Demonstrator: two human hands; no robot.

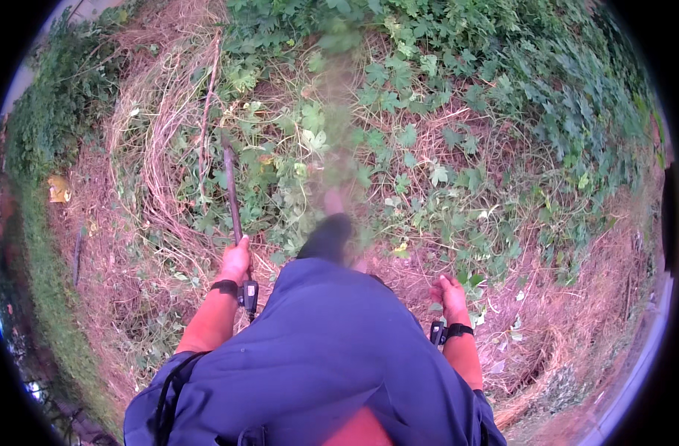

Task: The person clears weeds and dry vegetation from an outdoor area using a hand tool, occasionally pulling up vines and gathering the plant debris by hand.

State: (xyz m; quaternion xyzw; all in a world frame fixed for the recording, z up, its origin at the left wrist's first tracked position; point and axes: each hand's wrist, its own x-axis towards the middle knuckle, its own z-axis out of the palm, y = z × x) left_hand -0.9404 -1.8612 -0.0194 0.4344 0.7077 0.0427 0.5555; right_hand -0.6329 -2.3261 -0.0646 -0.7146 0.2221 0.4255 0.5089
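Observation:
My left hand [235, 260] is closed around a long dark pole [232, 182]. The pole slants away from me over the vines, and its far end is lost among dry stems and leaves. On the right, my right hand [449, 293] hangs low with its fingers curled in. Green leaves [469, 282] show right beside it; whether the fingers grip a stem is too small to tell. Each wrist carries a black strap with a small device. Broad-lobed green vines [406, 149] spread over the ground ahead of both hands.
My dark shoe [330, 236] is stepping among the vines, blurred. A thin dry branch [209, 111] and a heap of dry stems [157, 149] lie at the far left. Dense foliage [562, 97] fills the far right. A yellow object [59, 189] sits near the grass strip [46, 275].

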